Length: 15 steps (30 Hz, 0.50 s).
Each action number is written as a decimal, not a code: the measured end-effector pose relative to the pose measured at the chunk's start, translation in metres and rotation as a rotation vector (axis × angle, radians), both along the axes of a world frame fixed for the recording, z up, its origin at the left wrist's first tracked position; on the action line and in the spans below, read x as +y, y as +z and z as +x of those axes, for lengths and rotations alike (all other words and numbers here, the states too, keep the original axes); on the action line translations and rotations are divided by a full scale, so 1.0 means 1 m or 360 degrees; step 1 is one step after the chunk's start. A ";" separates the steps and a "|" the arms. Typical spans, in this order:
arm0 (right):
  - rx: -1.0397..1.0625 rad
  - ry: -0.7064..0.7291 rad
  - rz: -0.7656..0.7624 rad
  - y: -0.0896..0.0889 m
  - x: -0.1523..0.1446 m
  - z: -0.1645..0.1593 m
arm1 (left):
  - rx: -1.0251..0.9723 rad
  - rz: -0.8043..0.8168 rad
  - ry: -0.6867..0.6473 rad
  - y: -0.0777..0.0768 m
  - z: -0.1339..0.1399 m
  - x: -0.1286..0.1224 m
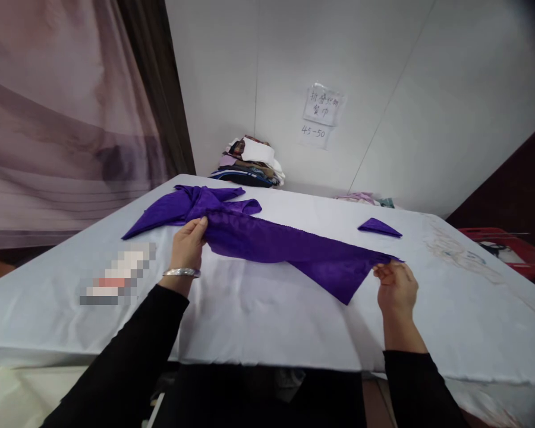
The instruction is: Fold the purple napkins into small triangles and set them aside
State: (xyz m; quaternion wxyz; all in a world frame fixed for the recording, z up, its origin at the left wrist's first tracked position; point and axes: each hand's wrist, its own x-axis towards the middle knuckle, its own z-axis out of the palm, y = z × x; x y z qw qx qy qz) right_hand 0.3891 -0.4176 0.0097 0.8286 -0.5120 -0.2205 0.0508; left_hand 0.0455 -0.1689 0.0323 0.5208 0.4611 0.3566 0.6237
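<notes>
A purple cloth napkin is stretched between my two hands above the white-covered table. My left hand, with a silver bracelet at the wrist, pinches its left end. At the other end, my right hand grips the corner between thumb and fingers. One pointed flap of the napkin hangs down near my right hand. Behind my left hand lies a loose heap of purple cloth; it partly overlaps the napkin's left end in view. A small folded purple triangle sits beyond my right hand.
A stack of folded clothes stands by the wall at the back. Handwritten paper signs hang on the wall. A red basket is past the table's right edge. A pixelated patch covers something at left. A sheer curtain hangs on the left.
</notes>
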 end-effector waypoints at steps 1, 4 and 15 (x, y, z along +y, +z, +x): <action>-0.0028 -0.0052 -0.0005 0.003 -0.002 0.001 | 0.0028 0.0065 0.0001 0.006 -0.004 -0.003; -0.0067 -0.0171 0.0034 0.012 -0.002 0.006 | 0.0189 0.0251 0.0061 0.024 -0.009 -0.006; 0.0183 0.0251 -0.0668 -0.018 0.053 0.042 | 0.1308 0.0187 0.0203 -0.017 0.007 0.040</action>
